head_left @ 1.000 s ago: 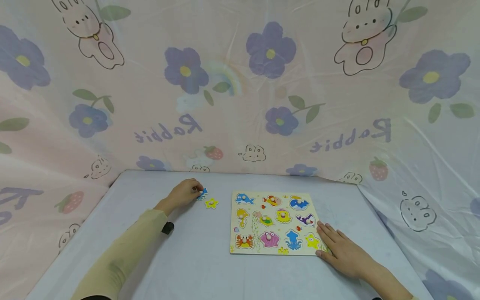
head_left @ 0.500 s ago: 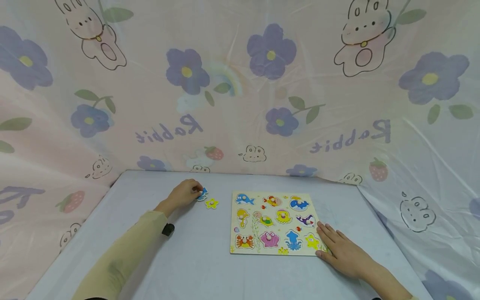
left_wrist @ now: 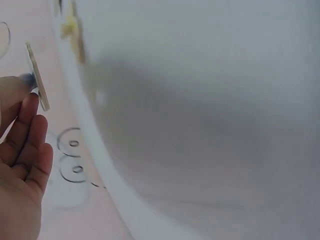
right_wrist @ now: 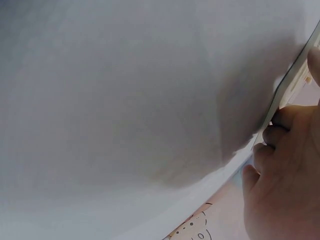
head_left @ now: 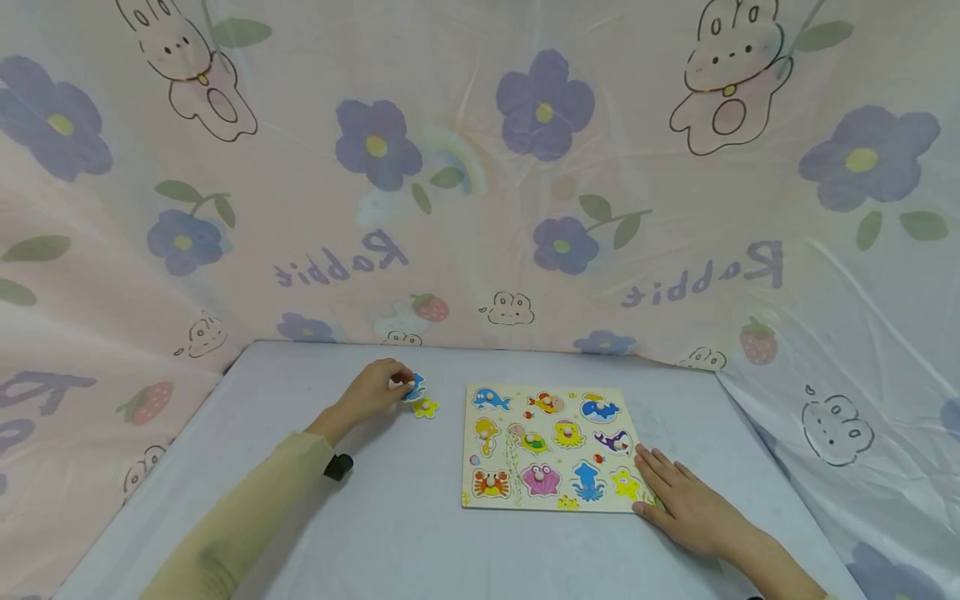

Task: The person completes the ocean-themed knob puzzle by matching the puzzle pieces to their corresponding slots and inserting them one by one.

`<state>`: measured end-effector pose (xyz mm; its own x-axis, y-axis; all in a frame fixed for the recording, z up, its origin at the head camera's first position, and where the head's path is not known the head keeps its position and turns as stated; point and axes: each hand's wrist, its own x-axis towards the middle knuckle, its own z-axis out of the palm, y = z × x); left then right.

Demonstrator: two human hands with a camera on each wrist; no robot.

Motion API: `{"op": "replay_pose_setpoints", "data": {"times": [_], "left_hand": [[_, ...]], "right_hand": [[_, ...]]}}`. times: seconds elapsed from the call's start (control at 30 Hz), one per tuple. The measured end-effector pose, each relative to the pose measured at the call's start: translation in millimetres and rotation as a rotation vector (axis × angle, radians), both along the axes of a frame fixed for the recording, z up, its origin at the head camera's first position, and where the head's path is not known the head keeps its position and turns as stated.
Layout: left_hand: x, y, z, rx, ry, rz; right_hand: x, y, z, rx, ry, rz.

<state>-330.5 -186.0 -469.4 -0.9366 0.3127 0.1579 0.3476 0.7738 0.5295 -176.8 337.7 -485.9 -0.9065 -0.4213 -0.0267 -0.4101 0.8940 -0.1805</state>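
My left hand (head_left: 372,390) pinches the knob of a blue squid-like puzzle piece (head_left: 417,387) at the left of the table. In the left wrist view this puzzle piece (left_wrist: 38,77) shows edge-on, off the table, between thumb and fingertips. Just below it lies a yellow star puzzle piece (head_left: 426,408), partly overlapped in the head view. To the right is a wooden sea-animal puzzle board (head_left: 517,392) with knobbed pieces; its blue squid and yellow star places show no knobs. My right hand (head_left: 686,504) rests with extended fingers on the board's right edge.
A white-covered table (head_left: 390,533) carries everything. Behind it and at both sides hangs a pale patterned curtain (head_left: 465,208) with flowers and rabbits. A small black object (head_left: 339,467) is at the left wrist.
My left hand has lifted the blue puzzle piece and moved it slightly right, over the yellow star piece. The right hand and the board stay where they were.
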Motion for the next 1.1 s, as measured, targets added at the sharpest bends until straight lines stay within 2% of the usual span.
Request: {"op": "replay_pose_setpoints", "data": {"times": [0.23, 0.57, 0.8, 1.1], "left_hand": [[13.3, 12, 9.0, 0.041, 0.084, -0.062], [35.1, 40, 15.9, 0.084, 0.142, -0.134], [49.8, 59, 20.9, 0.142, 0.128, -0.186], [66.3, 90, 18.1, 0.14, 0.164, -0.287]], "right_hand": [[-0.2, 0, -0.2, 0.002, 0.011, -0.001], [-0.8, 2, -3.0, 0.01, 0.013, -0.001], [-0.5, 1, -3.4, 0.012, 0.016, -0.006], [0.4, 1, -2.3, 0.006, 0.03, 0.0]]}}
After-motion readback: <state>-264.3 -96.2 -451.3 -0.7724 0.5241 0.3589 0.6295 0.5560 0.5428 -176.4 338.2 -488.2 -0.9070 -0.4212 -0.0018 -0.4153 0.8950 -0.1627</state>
